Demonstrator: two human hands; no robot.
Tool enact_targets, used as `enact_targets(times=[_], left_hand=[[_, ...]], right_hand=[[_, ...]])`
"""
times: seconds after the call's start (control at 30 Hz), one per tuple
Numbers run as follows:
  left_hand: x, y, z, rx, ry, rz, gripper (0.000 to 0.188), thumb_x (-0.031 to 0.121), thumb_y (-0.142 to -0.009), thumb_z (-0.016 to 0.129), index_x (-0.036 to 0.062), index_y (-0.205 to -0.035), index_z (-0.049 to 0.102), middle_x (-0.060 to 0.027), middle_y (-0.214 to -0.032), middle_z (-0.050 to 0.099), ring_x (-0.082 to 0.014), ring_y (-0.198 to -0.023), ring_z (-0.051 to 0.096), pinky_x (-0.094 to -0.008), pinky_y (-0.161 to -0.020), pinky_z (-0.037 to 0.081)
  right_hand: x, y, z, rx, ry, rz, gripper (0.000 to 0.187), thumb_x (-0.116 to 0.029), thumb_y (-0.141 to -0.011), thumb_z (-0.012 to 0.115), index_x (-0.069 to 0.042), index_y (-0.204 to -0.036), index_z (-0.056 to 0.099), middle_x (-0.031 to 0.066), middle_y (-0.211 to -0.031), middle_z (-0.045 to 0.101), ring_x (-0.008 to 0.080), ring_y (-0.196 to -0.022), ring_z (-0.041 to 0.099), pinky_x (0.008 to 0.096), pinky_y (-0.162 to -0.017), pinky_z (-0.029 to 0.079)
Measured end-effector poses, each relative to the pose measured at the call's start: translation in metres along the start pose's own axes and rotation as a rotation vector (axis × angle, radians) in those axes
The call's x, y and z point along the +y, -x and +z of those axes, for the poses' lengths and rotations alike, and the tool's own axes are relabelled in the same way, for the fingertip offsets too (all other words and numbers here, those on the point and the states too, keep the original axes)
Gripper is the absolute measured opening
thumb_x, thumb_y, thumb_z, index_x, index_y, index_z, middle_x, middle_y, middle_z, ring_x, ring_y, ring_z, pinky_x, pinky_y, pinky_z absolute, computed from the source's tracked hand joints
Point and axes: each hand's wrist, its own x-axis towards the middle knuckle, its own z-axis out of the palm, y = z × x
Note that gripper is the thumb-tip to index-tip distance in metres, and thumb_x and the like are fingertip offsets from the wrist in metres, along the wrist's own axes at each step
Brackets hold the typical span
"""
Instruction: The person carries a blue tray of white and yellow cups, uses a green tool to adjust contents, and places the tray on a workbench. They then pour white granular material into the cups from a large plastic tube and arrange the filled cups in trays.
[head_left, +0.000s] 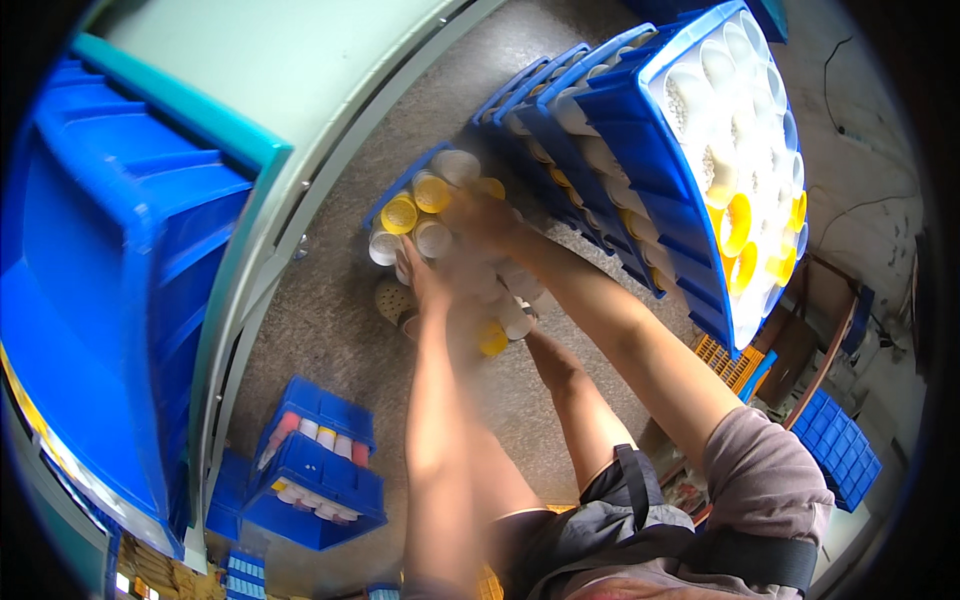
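Observation:
Low in front of me, a blue crate holds several cup-shaped plastic pieces, among them a yellow cup and a white cup. My left hand is at the near left of this group, its fingers closed against the side of a white cup. My right hand reaches over the upper right of the cups; motion blurs its fingers, so their hold is unclear. Below the hands, more white cups and a yellow cup show near my leg. A hazy patch covers part of this area.
Tall blue crates of white and yellow cups stand at the right. Smaller blue crates with white and pink pieces sit on the floor at lower left. A pale table with a large blue bin beside it flanks the left.

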Motion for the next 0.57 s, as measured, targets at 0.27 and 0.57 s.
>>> enact_targets(times=[0.27, 0.57], left_hand=[[0.058, 0.153, -0.212, 0.056, 0.322, -0.05, 0.051, 0.011, -0.094, 0.072, 0.0041, -0.141, 0.055, -0.0147, -0.121, 0.067, -0.0214, -0.104, 0.068, -0.0323, -0.089, 0.056], [0.102, 0.263, -0.628, 0.933, -0.379, 0.157, 0.09, -0.004, -0.077, 0.079, 0.0155, -0.156, 0.041, -0.0269, -0.16, 0.021, -0.0411, -0.142, 0.035, -0.0476, -0.112, 0.04]], right_hand=[[-0.184, 0.06, -0.183, -0.373, -0.025, 0.121, 0.061, -0.02, -0.087, 0.07, 0.001, -0.139, 0.047, 0.0239, -0.132, 0.055, 0.0444, -0.111, 0.061, 0.0489, -0.09, 0.055], [-0.607, 0.062, -0.406, 0.054, -0.708, -0.688, 0.061, 0.004, -0.081, 0.071, -0.006, -0.137, 0.048, 0.0243, -0.142, 0.042, 0.0469, -0.127, 0.051, 0.0478, -0.1, 0.053]])
